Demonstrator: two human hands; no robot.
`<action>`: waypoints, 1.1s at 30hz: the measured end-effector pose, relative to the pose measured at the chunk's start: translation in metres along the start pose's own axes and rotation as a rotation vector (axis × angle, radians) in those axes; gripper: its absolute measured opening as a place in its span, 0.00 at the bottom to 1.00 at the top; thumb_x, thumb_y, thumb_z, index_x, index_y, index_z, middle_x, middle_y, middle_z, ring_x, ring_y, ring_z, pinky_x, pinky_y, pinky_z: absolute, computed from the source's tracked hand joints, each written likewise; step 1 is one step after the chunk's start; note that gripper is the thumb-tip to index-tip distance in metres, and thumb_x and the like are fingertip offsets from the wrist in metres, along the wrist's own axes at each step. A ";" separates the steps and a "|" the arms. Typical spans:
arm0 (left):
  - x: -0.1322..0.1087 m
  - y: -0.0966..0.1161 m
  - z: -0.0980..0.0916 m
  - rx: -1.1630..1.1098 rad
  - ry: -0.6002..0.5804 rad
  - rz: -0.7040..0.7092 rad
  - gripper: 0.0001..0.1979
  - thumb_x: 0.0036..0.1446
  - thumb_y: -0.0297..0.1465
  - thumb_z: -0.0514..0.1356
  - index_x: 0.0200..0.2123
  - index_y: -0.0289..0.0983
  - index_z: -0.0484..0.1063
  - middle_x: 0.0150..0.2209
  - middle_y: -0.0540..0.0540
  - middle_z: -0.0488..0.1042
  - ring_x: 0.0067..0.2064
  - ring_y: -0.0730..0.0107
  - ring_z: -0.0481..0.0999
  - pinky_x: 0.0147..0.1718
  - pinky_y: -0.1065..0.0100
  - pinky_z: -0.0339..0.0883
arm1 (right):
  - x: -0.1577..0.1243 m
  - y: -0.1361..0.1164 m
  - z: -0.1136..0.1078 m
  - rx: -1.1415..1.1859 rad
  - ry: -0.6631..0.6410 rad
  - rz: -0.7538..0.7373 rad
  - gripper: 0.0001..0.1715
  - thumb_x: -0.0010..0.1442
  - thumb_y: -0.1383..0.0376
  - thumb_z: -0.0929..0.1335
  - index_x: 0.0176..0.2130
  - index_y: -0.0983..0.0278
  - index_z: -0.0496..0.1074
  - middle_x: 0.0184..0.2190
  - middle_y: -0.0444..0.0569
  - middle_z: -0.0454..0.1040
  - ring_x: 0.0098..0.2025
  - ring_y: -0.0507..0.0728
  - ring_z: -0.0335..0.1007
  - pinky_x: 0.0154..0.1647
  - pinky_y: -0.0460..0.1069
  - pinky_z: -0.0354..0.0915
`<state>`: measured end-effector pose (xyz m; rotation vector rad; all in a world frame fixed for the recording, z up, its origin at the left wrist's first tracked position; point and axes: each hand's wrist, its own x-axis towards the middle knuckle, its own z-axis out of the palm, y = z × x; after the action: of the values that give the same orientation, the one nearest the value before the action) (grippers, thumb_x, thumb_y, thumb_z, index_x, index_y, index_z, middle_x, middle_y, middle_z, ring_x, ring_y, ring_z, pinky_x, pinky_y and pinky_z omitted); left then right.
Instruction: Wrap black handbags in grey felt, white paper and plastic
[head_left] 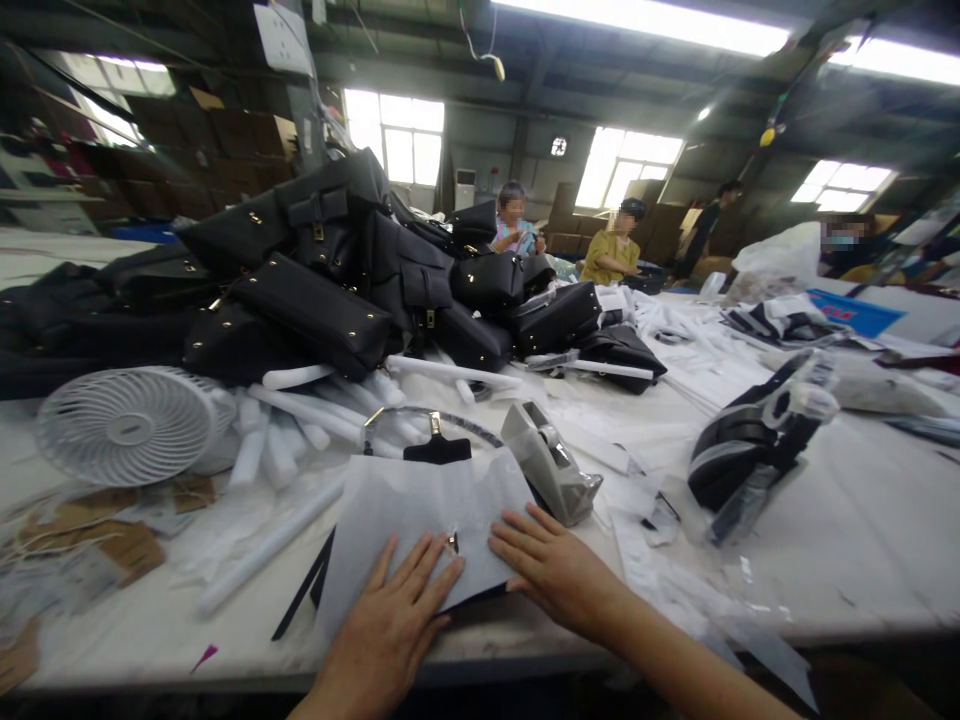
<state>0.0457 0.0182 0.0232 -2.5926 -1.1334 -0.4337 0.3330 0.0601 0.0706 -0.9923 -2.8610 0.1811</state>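
Note:
A sheet of white tissue paper (420, 500) lies over a black handbag (436, 450) in front of me. The bag's flap strap and wrapped handle stick out past the paper's far edge, and a small metal clasp pokes through its middle. My left hand (397, 615) rests flat on the near left part of the paper, fingers spread. On the right side, my right hand (551, 565) presses flat with its fingers stretched out. Neither hand grips anything. A grey tape dispenser (547, 460) stands just beyond my right hand, touching or close to the paper.
Black handbags (315, 310) are heaped at the back left. A white fan (131, 425) and white foam rolls (277, 535) lie to the left. Another wrapped black bag (739, 440) sits at right. Two co-workers (611, 250) and others are across the table (862, 530).

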 end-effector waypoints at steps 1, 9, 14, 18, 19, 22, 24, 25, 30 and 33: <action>0.000 0.000 0.001 0.017 -0.009 0.009 0.29 0.65 0.31 0.54 0.67 0.46 0.53 0.66 0.45 0.62 0.64 0.61 0.64 0.65 0.52 0.52 | -0.001 -0.003 -0.004 0.013 -0.018 0.005 0.30 0.70 0.53 0.61 0.66 0.62 0.59 0.65 0.52 0.63 0.68 0.63 0.53 0.69 0.65 0.48; -0.001 -0.003 0.003 0.029 -0.075 0.012 0.37 0.59 0.19 0.50 0.69 0.47 0.45 0.67 0.46 0.60 0.66 0.63 0.61 0.63 0.53 0.56 | 0.039 -0.031 -0.023 -0.008 0.035 0.092 0.23 0.71 0.54 0.60 0.51 0.66 0.73 0.51 0.56 0.76 0.57 0.62 0.67 0.69 0.61 0.47; 0.000 -0.008 -0.007 -0.088 -0.066 -0.054 0.26 0.68 0.36 0.51 0.67 0.46 0.52 0.63 0.48 0.65 0.63 0.63 0.66 0.58 0.57 0.67 | 0.055 -0.015 -0.003 0.045 -0.015 0.034 0.30 0.70 0.50 0.59 0.66 0.57 0.59 0.68 0.51 0.57 0.69 0.65 0.49 0.70 0.64 0.41; 0.001 -0.019 -0.003 -0.074 -0.013 -0.232 0.19 0.68 0.30 0.50 0.59 0.43 0.68 0.58 0.46 0.72 0.59 0.64 0.71 0.55 0.61 0.70 | 0.050 -0.008 0.012 0.050 -0.025 0.047 0.32 0.70 0.51 0.60 0.69 0.53 0.53 0.70 0.49 0.51 0.71 0.65 0.44 0.70 0.65 0.37; 0.002 -0.022 -0.002 -0.044 -0.019 -0.257 0.18 0.67 0.31 0.52 0.57 0.42 0.70 0.60 0.43 0.70 0.61 0.58 0.69 0.58 0.54 0.67 | 0.049 -0.007 0.014 0.051 -0.019 0.042 0.32 0.70 0.52 0.60 0.69 0.53 0.53 0.70 0.49 0.50 0.71 0.65 0.44 0.70 0.65 0.38; 0.002 -0.032 0.000 0.061 -0.059 -0.270 0.23 0.64 0.39 0.57 0.60 0.40 0.67 0.65 0.36 0.61 0.67 0.45 0.58 0.62 0.39 0.54 | 0.047 -0.009 0.014 0.069 -0.015 0.042 0.32 0.70 0.52 0.60 0.69 0.53 0.52 0.70 0.50 0.50 0.71 0.67 0.44 0.69 0.67 0.39; -0.001 -0.038 0.001 0.101 -0.080 -0.222 0.28 0.63 0.45 0.56 0.63 0.42 0.62 0.66 0.37 0.59 0.67 0.48 0.58 0.62 0.43 0.55 | 0.047 -0.010 0.012 0.084 -0.025 0.059 0.32 0.70 0.52 0.60 0.69 0.52 0.51 0.70 0.49 0.50 0.71 0.68 0.43 0.69 0.69 0.37; -0.003 -0.041 0.003 0.109 -0.077 -0.195 0.29 0.64 0.47 0.55 0.65 0.43 0.59 0.67 0.39 0.59 0.67 0.51 0.59 0.62 0.46 0.56 | 0.046 -0.011 0.011 0.091 -0.030 0.072 0.32 0.70 0.51 0.60 0.69 0.51 0.51 0.71 0.49 0.50 0.71 0.68 0.41 0.69 0.70 0.35; -0.014 -0.051 0.018 0.137 0.005 -0.151 0.31 0.64 0.46 0.54 0.67 0.46 0.53 0.68 0.43 0.58 0.66 0.55 0.61 0.62 0.52 0.54 | 0.045 -0.010 0.007 0.166 -0.052 0.136 0.33 0.69 0.47 0.58 0.69 0.49 0.51 0.71 0.48 0.46 0.72 0.69 0.38 0.68 0.72 0.33; -0.012 -0.053 0.023 0.158 0.018 -0.118 0.30 0.64 0.46 0.55 0.67 0.48 0.55 0.66 0.41 0.61 0.64 0.52 0.64 0.62 0.49 0.52 | 0.045 -0.010 0.003 0.206 -0.066 0.144 0.33 0.69 0.46 0.57 0.69 0.49 0.51 0.71 0.48 0.47 0.72 0.68 0.39 0.69 0.70 0.33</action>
<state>0.0022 0.0530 0.0041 -2.3909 -1.2657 -0.3764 0.2910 0.0802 0.0720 -1.1686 -2.7555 0.5185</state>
